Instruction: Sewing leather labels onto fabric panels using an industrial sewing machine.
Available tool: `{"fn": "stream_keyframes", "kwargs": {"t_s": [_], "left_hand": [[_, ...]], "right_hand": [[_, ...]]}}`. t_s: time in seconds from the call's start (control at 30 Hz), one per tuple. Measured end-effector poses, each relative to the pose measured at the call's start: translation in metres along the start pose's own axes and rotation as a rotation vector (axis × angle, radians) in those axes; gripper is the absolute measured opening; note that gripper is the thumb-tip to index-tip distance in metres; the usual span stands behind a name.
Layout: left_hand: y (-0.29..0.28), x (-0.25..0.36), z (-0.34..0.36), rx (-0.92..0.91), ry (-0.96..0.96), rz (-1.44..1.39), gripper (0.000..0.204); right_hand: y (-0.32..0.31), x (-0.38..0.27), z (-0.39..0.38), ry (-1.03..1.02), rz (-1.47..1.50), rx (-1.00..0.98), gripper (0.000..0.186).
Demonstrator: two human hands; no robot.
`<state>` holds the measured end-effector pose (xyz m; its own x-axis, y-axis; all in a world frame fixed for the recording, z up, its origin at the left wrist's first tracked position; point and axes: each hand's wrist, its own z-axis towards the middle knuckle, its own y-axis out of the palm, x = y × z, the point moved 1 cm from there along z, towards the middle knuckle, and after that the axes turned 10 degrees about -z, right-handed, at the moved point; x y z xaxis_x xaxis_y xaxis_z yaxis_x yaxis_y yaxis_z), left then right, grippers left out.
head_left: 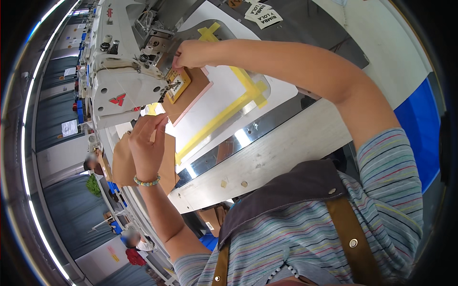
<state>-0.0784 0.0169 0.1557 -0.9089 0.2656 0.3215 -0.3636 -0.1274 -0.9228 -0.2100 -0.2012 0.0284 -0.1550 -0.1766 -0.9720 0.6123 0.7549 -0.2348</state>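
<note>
A white sewing machine head (119, 86) stands over a brown panel (197, 88) with pinkish-red edges. Near the needle, a yellow frame (186, 82) surrounds a small printed label (177, 88) on the panel. My right hand (192, 53) reaches to the panel's far end beside the machine, fingertips pressed together and partly hidden. Closer to me, my left hand (148, 145) is raised in a pinch just in front of the machine head; anything between its fingertips is too small to make out. Brown pieces (123, 162) lie beneath and beside my left hand.
Yellow tape (214, 118) borders the white sheet (222, 90) under the panel. Loose printed labels (265, 18) lie at the far side. A metal strip (253, 131) runs along the table's near side. A blue bin (420, 133) stands at right. Other people sit far left.
</note>
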Motion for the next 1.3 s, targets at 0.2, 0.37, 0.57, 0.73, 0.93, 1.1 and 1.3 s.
{"fn": "stream_keyframes", "kwargs": {"t_s": [0.2,0.37,0.57,0.73,0.93,1.1,1.3], "left_hand": [[0.003,-0.003,-0.009,-0.012,0.009,-0.029,0.012],[0.003,-0.005,-0.009,-0.019,-0.005,-0.04,0.012],[0.004,-0.007,-0.009,-0.018,-0.013,-0.049,0.012],[0.003,-0.005,-0.011,-0.028,0.012,-0.026,0.012],[0.0,-0.009,-0.014,-0.035,-0.011,-0.025,0.011],[0.0,-0.009,-0.012,-0.029,-0.016,-0.045,0.012],[0.002,-0.007,-0.01,-0.028,-0.021,-0.058,0.012]], "right_hand": [[0.036,0.004,0.04,0.294,0.456,-0.062,0.018],[0.038,0.009,0.042,0.275,0.577,-0.098,0.02],[0.041,0.008,0.039,0.242,0.392,0.038,0.023],[0.044,0.014,0.035,0.221,0.42,0.025,0.024],[0.049,0.016,0.03,0.242,0.691,-0.036,0.017],[0.056,0.02,0.035,0.212,0.627,-0.066,0.013],[0.054,0.017,0.041,0.179,0.351,-0.041,0.009]]}}
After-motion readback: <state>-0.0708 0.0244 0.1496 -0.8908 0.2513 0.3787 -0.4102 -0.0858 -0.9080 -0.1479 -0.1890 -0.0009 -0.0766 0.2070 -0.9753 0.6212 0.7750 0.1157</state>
